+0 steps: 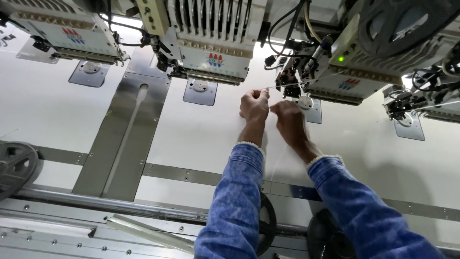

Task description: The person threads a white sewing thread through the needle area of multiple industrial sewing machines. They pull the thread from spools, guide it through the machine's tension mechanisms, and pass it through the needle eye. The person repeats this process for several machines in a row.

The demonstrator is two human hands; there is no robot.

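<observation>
The fingers (262,94) of the left hand (254,106) are pinched closed on a thin pale thread (282,86), which is drawn taut from that pinch toward the needle area of the embroidery head (335,72) just above and to the right. The right hand (289,116) is curled beside the left one, close to touching it; whether its fingers are closed on the thread or only resting near it cannot be told, since the strand is too fine to be followed there.

The thread is judged to be almost weightless, limp when slack, slippery and easily snapped by a sharp pull, so it is best taken between fingertip pads close to its free end and kept under light, even tension. A faint strand also seems to trail down across the sheet between the two denim sleeves (239,192).

Beneath the hands a broad white sheet (201,134) is spread flat over the table (120,144), whose grey metal strips and screws are seen at the lower left. Small steel needle plates (200,91) are set under each head. Further heads (215,43) are ranged in a row along the top, with cables and a green indicator light (341,59). Dark round reels (17,165) are seen at the left edge and below the arms.
</observation>
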